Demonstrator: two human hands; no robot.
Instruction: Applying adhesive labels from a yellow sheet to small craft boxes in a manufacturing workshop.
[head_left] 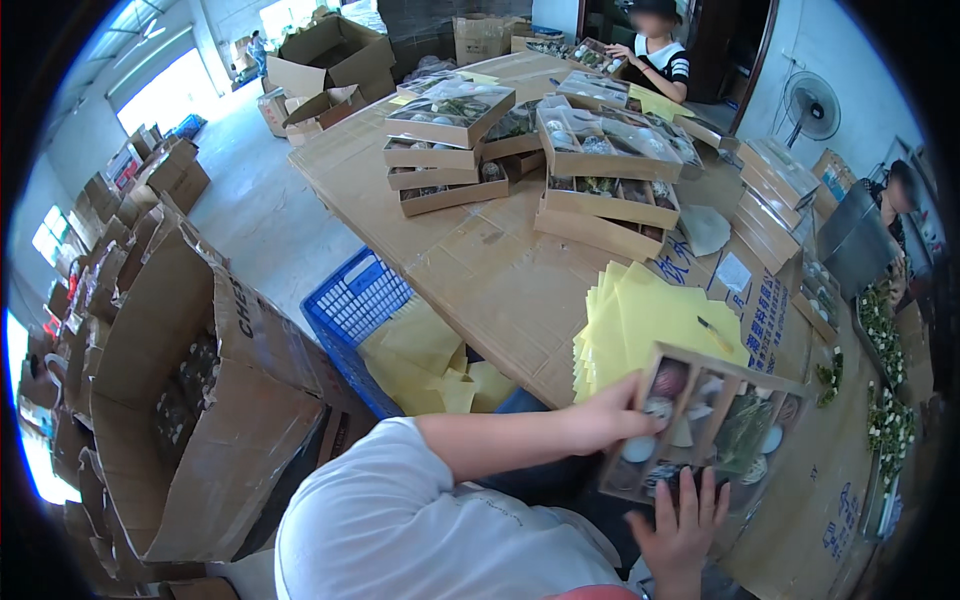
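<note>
left hand (610, 415): arm reaching right, fingers curled | right hand (682, 530): fingers spread, pointing up

Gift box (700, 420): brown cardboard frame, glossy clear film window, probably plastic. Yellow sheets (650, 315): thin matt paper. Table (480, 270): covered in matt brown corrugated cardboard, taped seams. Crate (355, 305): blue plastic lattice. Sleeve (400, 520): white smooth cloth. Big carton (210, 420): rough creased cardboard.

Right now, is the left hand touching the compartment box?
Touching. The head view shows the left hand with fingers lying on the compartment box at its left edge.
</note>
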